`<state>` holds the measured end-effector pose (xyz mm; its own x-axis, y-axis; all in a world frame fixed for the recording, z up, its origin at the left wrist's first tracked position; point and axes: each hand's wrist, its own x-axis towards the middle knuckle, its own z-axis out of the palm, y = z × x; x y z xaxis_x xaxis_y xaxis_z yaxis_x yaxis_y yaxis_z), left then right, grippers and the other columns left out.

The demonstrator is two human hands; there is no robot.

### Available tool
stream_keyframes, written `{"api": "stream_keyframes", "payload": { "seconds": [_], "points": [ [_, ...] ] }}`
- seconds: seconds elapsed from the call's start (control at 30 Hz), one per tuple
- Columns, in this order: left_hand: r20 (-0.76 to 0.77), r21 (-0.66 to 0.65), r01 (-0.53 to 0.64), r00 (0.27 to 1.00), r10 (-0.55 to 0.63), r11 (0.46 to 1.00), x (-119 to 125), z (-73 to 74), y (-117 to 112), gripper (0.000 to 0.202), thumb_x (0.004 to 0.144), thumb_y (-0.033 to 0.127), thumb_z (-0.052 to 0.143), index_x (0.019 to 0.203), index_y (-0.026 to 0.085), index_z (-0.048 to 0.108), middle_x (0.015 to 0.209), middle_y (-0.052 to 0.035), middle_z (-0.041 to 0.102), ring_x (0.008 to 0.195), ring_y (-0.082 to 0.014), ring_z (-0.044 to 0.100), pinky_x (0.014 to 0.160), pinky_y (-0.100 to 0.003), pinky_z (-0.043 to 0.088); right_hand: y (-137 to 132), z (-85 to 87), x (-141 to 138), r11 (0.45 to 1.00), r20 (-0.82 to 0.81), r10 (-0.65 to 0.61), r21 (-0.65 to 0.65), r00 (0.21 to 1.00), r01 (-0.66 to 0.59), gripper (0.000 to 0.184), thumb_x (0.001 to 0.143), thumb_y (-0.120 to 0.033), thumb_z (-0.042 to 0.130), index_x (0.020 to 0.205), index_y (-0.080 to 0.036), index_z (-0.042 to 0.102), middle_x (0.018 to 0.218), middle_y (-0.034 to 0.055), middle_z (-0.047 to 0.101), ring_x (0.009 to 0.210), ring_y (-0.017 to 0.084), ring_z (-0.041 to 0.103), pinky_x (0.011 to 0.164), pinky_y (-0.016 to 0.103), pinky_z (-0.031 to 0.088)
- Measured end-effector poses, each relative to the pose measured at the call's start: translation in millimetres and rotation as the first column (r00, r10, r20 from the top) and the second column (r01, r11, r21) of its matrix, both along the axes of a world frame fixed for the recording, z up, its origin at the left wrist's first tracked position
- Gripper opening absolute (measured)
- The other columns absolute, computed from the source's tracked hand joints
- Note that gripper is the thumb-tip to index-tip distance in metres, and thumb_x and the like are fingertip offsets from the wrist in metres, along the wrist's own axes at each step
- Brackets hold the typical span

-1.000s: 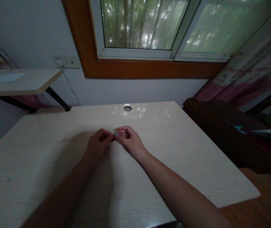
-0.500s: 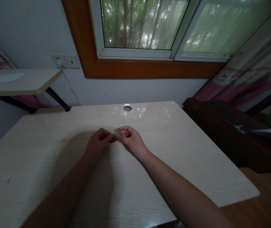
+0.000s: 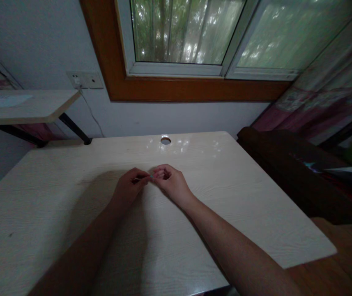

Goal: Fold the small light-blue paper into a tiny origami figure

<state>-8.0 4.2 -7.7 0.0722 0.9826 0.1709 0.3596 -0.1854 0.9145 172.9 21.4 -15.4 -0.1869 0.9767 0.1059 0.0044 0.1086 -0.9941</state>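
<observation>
My left hand (image 3: 129,187) and my right hand (image 3: 170,183) meet fingertip to fingertip just above the middle of a pale wooden desk (image 3: 55,197). Both hands are closed in a pinch on a tiny teal object (image 3: 151,176) held between them. The object is mostly hidden by the fingers, and I cannot make out what it is. Both forearms reach in from the near edge of the desk.
A round cable hole (image 3: 165,140) sits near the desk's far edge. A raised shelf (image 3: 24,107) on black brackets stands at the left, below a wall socket (image 3: 85,79) with a cord. A window is behind, and a dark chair or couch (image 3: 293,172) is at the right.
The fingertips have closed tighter around the teal object, which shows less than before. Hands and arms have barely shifted.
</observation>
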Motion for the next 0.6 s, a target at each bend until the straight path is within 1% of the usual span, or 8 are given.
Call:
{"api": "stream_keyframes", "payload": {
  "seconds": [0.13,0.3,0.4,0.53,0.6],
  "points": [
    [0.018,-0.044,-0.011,1.0,0.012,0.999,-0.9,0.6,0.8,0.02,0.08,0.04,0.07,0.082,0.02,0.07,0.078,-0.002,0.071,0.076,-0.0178,0.066,0.073,-0.028,0.05,-1.7,1.8,-0.1,1.0,0.027,-0.007,0.015,1.0,0.006,0.028,0.071,-0.03,0.079,0.093,-0.019,0.066,0.082,0.0027,0.07,0.074,0.015,0.066,0.073,0.029,0.054],
    [0.084,-0.109,-0.027,0.996,0.037,0.994,-0.2,5.1,0.0,0.022,0.08,0.041,0.069,0.082,0.019,0.07,0.074,-0.001,0.07,0.073,-0.0171,0.066,0.073,-0.028,0.05,-3.0,1.3,-4.0,0.999,-0.073,-0.033,0.004,0.997,0.033,0.027,0.071,-0.029,0.079,0.092,-0.019,0.066,0.082,0.0025,0.069,0.075,0.015,0.065,0.074,0.029,0.053],
    [0.118,-0.112,-0.013,0.993,0.027,0.994,0.9,5.9,0.3,0.023,0.08,0.042,0.068,0.083,0.019,0.07,0.074,-0.0012,0.07,0.074,-0.017,0.066,0.075,-0.029,0.051,-2.4,0.0,-5.5,0.999,-0.116,-0.036,0.007,0.993,0.037,0.027,0.071,-0.03,0.079,0.092,-0.02,0.065,0.082,0.0025,0.069,0.075,0.014,0.065,0.073,0.028,0.053],
    [0.131,-0.104,-0.002,0.991,0.015,0.995,2.9,6.4,0.1,0.024,0.077,0.041,0.073,0.087,0.019,0.07,0.08,-0.0018,0.071,0.075,-0.0169,0.066,0.074,-0.029,0.051,-1.6,-0.7,-5.9,0.999,-0.081,-0.051,0.007,0.995,0.051,0.027,0.071,-0.031,0.079,0.091,-0.019,0.065,0.081,0.0029,0.069,0.074,0.015,0.065,0.072,0.029,0.053],
    [0.13,-0.099,-0.009,0.991,0.022,0.995,3.6,7.6,-0.7,0.025,0.076,0.04,0.074,0.086,0.019,0.069,0.08,-0.0019,0.071,0.074,-0.0167,0.065,0.074,-0.028,0.051,-1.9,-0.1,-5.7,0.999,-0.058,-0.05,0.013,0.997,0.051,0.027,0.071,-0.031,0.079,0.091,-0.019,0.065,0.081,0.003,0.07,0.073,0.015,0.065,0.071,0.029,0.053]
  ]
}}
